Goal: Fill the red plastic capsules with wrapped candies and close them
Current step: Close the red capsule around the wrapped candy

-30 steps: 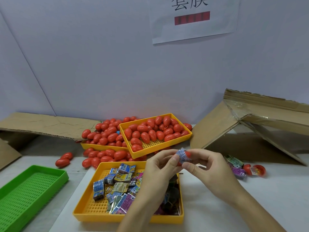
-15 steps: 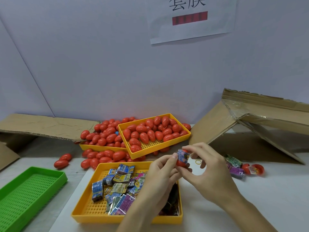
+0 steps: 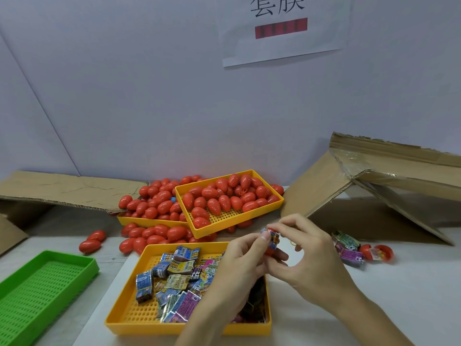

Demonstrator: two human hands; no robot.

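Red capsule (image 3: 270, 249) held mid-air between both hands, over the far right corner of the candy tray (image 3: 129, 318), near the bench's front middle. A blue-wrapped candy (image 3: 273, 238) sticks out of its top. Left hand (image 3: 239, 268) pinches capsule w/ thumb and forefinger, thumb tip on the candy. Right hand (image 3: 306, 255) curled round it from the right, fingertips on top of the candy, lower fingers under the capsule. Can't tell how deep the candy sits.

Candy tray: yellow, perforated, at front edge, holds a heap of wrapped candies (image 3: 174, 268) (blue, yellow, purple), mostly in its middle and right part; left hand hides some.

Green tray (image 3: 82, 264) at front left corner, cut off by frame edge.

Toward the back: two yellow trays of closed capsules, upper tray (image 3: 252, 217) tilted and resting on the lower tray (image 3: 139, 222). Loose capsules (image 3: 152, 233) lie on the bench around them; two more (image 3: 92, 242) further left, apart from the pile.

Right side: an open capsule (image 3: 376, 252) w/ contents showing, just beside two loose candies (image 3: 348, 247). Small rubber band (image 3: 293, 243) on the bench betw. right hand's fingers.

Cardboard flaps left (image 3: 62, 191) and right (image 3: 374, 186) at the back. Paper sign (image 3: 284, 28) on the wall.
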